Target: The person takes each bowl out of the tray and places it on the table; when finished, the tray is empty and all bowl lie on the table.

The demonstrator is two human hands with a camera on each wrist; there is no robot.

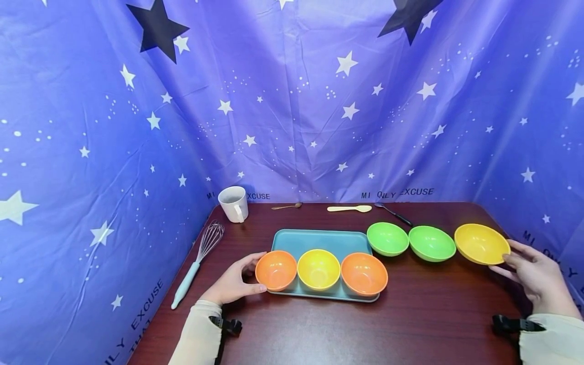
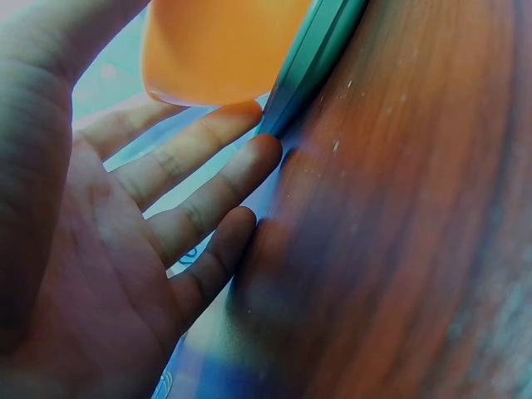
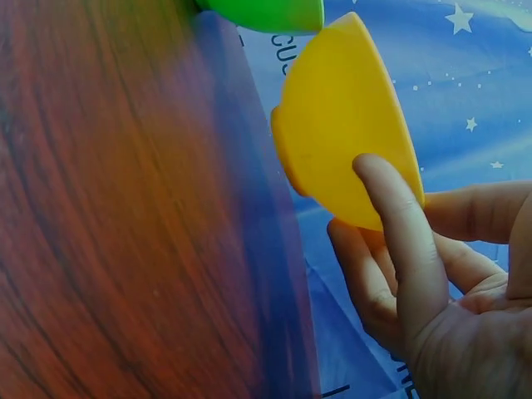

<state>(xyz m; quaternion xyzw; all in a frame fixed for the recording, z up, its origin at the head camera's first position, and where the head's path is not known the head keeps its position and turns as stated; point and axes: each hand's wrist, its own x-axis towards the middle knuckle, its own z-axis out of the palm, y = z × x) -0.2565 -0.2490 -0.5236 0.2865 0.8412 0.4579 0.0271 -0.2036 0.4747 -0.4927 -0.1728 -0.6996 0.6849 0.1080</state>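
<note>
A whisk [image 1: 197,262] with a pale blue handle lies along the left side of the dark table [image 1: 319,334], wires pointing towards the back. Behind it to the right stands a white mug [image 1: 231,204]. Next comes the left hand [image 1: 232,280]: its grip is unclosed, the fingers spread and nearly straight, touching the outside of the left orange bowl [image 1: 276,271]. That bowl, a small yellow bowl [image 1: 318,269] and the right orange bowl [image 1: 364,274] stand side by side over the near part of the blue tray [image 1: 296,238]. Farther back, near the starry cloth [image 1: 315,126], lie a small brown spoon [image 1: 298,205], a cream spoon [image 1: 349,208] and a black-handled utensil [image 1: 402,218], in that order. At the tray's right edge comes the left green bowl [image 1: 388,239], with the right green bowl [image 1: 432,244] just beside it. Beyond that is the large yellow bowl [image 1: 482,244], mouth up, its right side held by the right hand [image 1: 537,276]: that grip is closed on the bowl, fingers at its rim and against its outer wall; whether the base touches the table, I cannot tell
</note>
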